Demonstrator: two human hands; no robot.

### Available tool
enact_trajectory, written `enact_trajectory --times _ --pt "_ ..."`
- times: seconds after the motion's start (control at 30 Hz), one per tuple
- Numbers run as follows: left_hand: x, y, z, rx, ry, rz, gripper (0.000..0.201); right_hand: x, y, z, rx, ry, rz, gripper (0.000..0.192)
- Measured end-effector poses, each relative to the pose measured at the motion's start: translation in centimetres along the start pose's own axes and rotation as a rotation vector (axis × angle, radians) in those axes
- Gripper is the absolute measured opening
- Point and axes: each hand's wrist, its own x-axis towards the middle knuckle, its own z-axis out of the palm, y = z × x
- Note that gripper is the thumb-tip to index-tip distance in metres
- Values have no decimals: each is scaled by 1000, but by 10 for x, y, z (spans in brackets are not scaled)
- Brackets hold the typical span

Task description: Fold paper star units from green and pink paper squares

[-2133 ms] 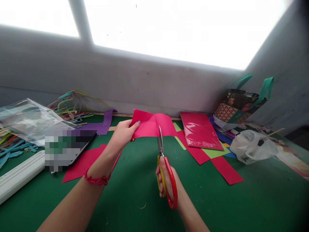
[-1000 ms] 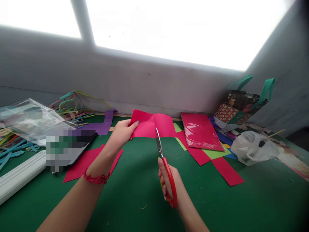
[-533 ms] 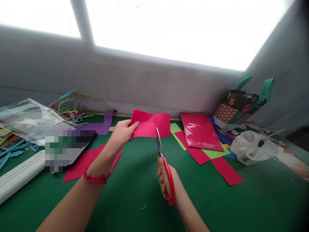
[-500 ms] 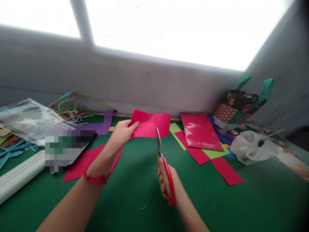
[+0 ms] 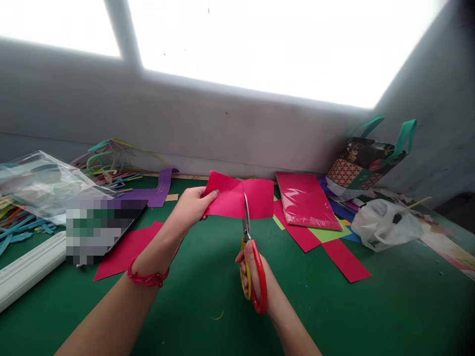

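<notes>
My left hand [image 5: 193, 205] pinches the left end of a creased pink-red sheet of paper [image 5: 226, 198], thumb on top, and holds it up above the green table. With my right hand [image 5: 256, 272] I grip a pair of scissors [image 5: 259, 287] by its red and yellow handles. The blades point away from me and lie at the paper's lower edge, near the crease in its middle. One blade shows in front of the paper; the other is mostly hidden. A red braided bracelet [image 5: 148, 278] circles my left wrist.
On the left lie a pixelated dark device [image 5: 107, 232], a white bar-shaped tool [image 5: 29, 272], clear plastic [image 5: 48, 183] and colored strips. To the right are a wrapped red paper pack [image 5: 309, 200], a red strip [image 5: 347, 259], a white plastic bag [image 5: 388, 225] and a patterned bag [image 5: 361, 163].
The paper has shifted a little to the right and turned flatter toward me. The scissors' handles have spread farther apart, and my left hand has moved slightly right.
</notes>
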Motion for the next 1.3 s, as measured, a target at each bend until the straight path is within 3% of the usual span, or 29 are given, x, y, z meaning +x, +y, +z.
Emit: enact_trajectory --times 0.1,0.67,1.3 --pt "-2 1 1 3 -32 -8 29 0 2 -1 -12 -4 -60 56" --pt "-3 0 2 25 -70 -27 28 -5 -7 -2 4 47 47 51" --pt "-1 -3 3 20 -58 -25 28 -6 -7 -5 -15 56 46 52"
